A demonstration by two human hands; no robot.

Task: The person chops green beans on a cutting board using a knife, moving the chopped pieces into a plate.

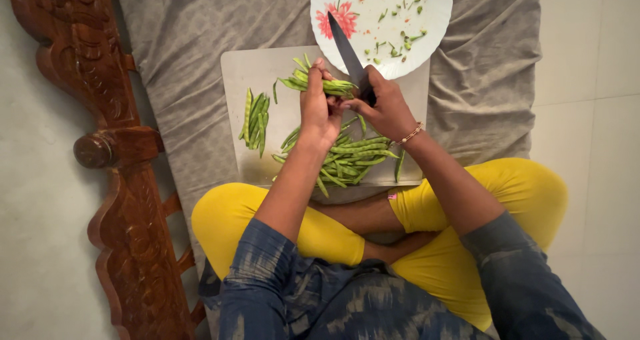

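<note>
Honestly, left hand (319,110) is clamped on a bean bunch (320,83), right hand (387,110) tight around the knife (347,50) pointing to 11 o'clock; one slip could nick those fingertips.

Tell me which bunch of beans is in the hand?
The bunch at the board's top, gripped by the left hand. The pile on the left and the pile near the legs lie loose.

I see free cloth (180,40) at the far left; the carved wood (107,147) blocks the left, the plate (427,43) the far side, the floor (587,80) lies open right.
</note>
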